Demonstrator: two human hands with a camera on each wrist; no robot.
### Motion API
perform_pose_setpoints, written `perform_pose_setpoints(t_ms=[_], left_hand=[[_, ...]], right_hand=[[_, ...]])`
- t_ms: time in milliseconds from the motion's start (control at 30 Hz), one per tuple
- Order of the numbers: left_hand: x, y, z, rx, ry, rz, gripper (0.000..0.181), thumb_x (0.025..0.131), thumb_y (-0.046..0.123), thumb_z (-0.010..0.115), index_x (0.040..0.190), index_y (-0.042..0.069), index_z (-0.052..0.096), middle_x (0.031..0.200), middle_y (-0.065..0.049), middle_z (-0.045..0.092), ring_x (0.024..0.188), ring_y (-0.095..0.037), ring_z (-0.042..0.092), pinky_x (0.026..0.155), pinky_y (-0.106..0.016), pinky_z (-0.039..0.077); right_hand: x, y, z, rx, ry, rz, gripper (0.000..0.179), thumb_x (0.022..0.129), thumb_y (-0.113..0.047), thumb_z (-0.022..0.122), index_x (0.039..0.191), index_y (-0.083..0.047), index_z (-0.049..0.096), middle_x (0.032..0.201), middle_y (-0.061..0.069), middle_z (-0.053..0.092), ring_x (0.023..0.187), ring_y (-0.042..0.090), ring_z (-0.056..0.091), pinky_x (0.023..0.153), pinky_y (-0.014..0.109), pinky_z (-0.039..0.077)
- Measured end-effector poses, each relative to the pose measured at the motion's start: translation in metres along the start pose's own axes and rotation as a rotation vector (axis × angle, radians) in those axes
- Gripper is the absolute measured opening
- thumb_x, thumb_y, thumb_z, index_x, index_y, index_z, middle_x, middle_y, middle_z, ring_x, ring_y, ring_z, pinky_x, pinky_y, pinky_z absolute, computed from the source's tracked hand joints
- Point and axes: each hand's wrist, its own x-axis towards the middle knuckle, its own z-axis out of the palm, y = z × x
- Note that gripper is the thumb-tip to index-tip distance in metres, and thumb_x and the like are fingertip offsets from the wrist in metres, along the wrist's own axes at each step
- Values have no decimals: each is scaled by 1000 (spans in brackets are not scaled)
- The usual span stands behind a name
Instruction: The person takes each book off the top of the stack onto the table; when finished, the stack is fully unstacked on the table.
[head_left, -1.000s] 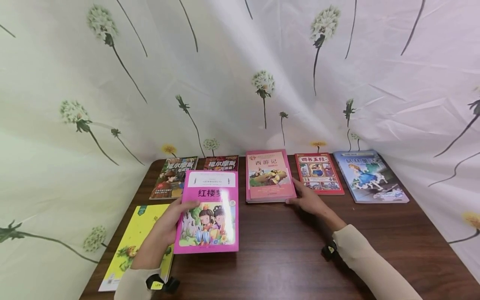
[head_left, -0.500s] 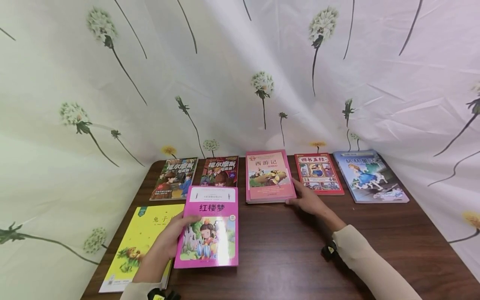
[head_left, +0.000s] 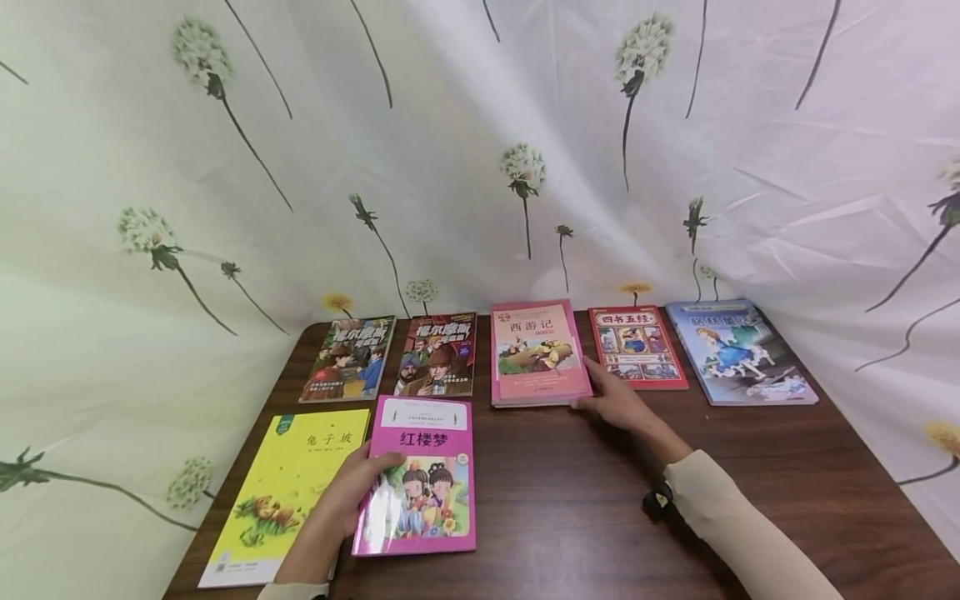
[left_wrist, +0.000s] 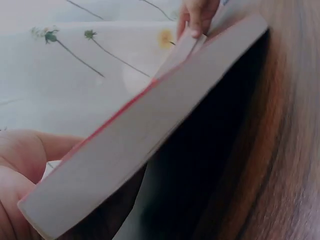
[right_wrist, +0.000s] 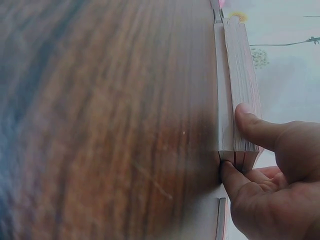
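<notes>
A magenta book (head_left: 423, 479) with two cartoon figures is held at its left edge by my left hand (head_left: 352, 487), thumb on the cover. In the left wrist view the book's page edge (left_wrist: 130, 135) slants, tilted above the table, with dark shadow beneath. My right hand (head_left: 618, 402) grips the near right corner of a stack of pink books (head_left: 536, 358) lying by the curtain. In the right wrist view the thumb (right_wrist: 255, 125) presses the page edges, and other fingers bend round the corner. Several books (right_wrist: 240, 90) are layered in that stack.
A yellow book (head_left: 277, 500) lies left, partly behind the left forearm. Two detective-style comics (head_left: 348, 358) stand side by side at the back left. Right of the stack lie a red book (head_left: 637, 346) and a blue book (head_left: 738, 350). A flowered curtain (head_left: 450, 167) borders the brown table (head_left: 600, 508).
My left hand has lowered the magenta book toward the near side, uncovering the second comic and more of the yellow book. The right hand stays at the pink stack.
</notes>
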Motion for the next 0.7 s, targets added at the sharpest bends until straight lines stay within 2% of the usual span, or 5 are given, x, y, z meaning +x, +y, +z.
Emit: perform_pose_setpoints(t_ms=[167,333,467,567,700], left_hand=[[0,0,0,176,81,18,72,103,26,65,161,-3,35,117,-21,73,84,-20,74,72,-36,64],[0,1,2,348,157,60,66,101,27,69,152,-8,47,115,-25,72,82,-20,73,69,-34,62],[-1,2,3,431,199,92,62,97,26,73,144,-10,54,115,-27,72,84,-22,72,70,-33,59],[0,1,2,491,217,121,63,94,27,76,140,-11,56,116,-28,71,87,-26,72,73,-37,60],[3,-2,-1,626,248,194,66,93,29,79,138,-14,57,120,-32,70,99,-36,72,87,-52,61]], right_hand=[[0,1,3,3,-17,18,88,103,-23,73,170,-2,19,172,28,28,160,47,27,128,64,28],[0,-1,1,7,-10,4,87,103,-19,73,169,0,20,171,30,28,160,48,27,128,64,27],[1,-1,-1,6,-2,-6,88,102,-19,73,170,0,20,171,30,30,160,48,27,128,63,27],[1,0,-1,6,-3,-2,89,102,-20,74,170,-1,19,171,30,30,160,47,27,128,64,27],[1,1,-1,8,-4,1,89,102,-21,74,170,-2,19,171,30,29,160,47,26,128,63,26]])
